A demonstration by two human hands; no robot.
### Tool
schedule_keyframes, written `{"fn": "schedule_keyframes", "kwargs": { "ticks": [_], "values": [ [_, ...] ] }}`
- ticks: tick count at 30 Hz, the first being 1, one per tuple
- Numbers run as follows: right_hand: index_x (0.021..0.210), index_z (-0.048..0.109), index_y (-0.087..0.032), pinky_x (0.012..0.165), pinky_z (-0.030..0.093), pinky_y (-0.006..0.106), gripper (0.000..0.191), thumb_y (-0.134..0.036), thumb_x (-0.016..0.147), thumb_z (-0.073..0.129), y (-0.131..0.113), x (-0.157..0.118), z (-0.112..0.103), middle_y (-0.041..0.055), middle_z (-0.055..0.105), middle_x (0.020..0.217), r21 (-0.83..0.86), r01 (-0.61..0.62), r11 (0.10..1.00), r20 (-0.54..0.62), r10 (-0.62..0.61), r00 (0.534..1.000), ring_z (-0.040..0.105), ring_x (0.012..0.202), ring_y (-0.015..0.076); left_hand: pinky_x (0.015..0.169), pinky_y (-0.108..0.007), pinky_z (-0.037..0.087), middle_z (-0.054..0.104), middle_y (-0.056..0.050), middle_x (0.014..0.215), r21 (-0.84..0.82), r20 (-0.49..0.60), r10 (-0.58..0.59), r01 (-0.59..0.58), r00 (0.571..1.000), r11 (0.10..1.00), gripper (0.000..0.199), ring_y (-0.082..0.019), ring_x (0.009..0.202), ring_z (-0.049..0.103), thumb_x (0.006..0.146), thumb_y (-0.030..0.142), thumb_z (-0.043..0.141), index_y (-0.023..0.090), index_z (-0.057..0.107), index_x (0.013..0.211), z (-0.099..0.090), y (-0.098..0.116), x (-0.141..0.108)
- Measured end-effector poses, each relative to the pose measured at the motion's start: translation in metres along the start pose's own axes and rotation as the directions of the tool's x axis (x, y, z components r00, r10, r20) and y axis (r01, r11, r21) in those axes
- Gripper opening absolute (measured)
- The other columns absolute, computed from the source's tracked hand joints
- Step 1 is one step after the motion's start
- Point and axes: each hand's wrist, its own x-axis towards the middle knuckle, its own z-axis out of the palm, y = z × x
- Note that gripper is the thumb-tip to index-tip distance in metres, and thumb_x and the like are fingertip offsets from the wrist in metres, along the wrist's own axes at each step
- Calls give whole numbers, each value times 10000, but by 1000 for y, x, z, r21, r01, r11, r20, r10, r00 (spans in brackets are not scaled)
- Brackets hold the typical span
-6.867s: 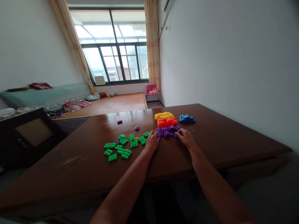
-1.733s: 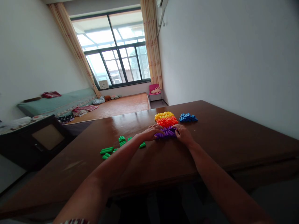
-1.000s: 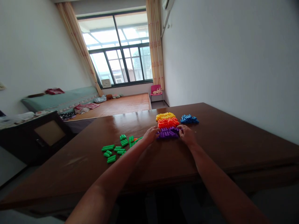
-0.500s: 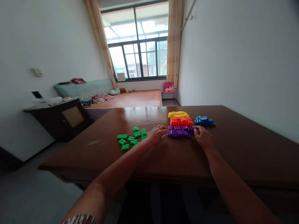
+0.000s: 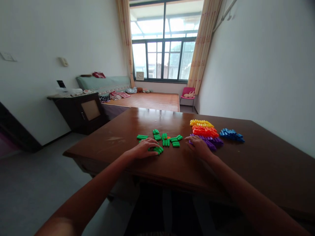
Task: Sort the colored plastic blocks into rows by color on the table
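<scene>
Small green plastic tubes lie in loose groups on the brown table. My left hand rests low over the left part of them, thumb and fingers apart around a few green pieces near its tips. My right hand is beside the rows of purple tubes, covering part of their left side; its fingers reach out to the left with nothing visible in them. Behind the purple rows lie orange-red tubes and yellow tubes. One orange bit shows among the green pieces.
A pile of blue tubes lies to the right on the table. Beyond the table are a bed, a pink chair and a window. A dark cabinet stands at the left.
My left hand has moved left from the purple rows to the green tubes. My right hand has gone from the purple rows' right side to their left. The view has turned left.
</scene>
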Motion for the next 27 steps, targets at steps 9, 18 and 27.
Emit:
{"fn": "schedule_keyframes", "kwargs": {
  "ticks": [9, 18, 27],
  "values": [
    [843, 741, -240, 773, 476, 322, 159, -286, 855, 589, -58, 116, 63, 89, 728, 913, -141, -101, 985, 368, 146, 918, 636, 919, 242, 1043, -419, 380, 617, -14, 1241, 142, 33, -19, 14, 999, 990, 334, -257, 1191, 521, 840, 379, 630, 345, 647, 1172, 4, -21, 23],
    [900, 683, -186, 768, 476, 270, 159, -201, 744, 652, -35, 128, 55, 79, 715, 959, -81, -73, 994, 265, 92, 960, 652, 894, 209, 990, -367, 462, 664, -26, 1148, 34, -366, -204, 232, 908, 972, 257, -203, 1097, 578, 888, 289, 489, 260, 697, 1037, -1, -72, 25],
    [885, 569, -183, 623, 523, 266, 206, -167, 682, 605, 154, 79, -50, 36, 696, 766, 296, -474, 829, -215, 541, 813, 659, 695, 158, 961, -392, 484, 682, -38, 1045, -26, -540, -285, 323, 792, 946, 250, -212, 1035, 607, 884, 280, 454, 238, 681, 978, 7, -106, 16]
  ]
}}
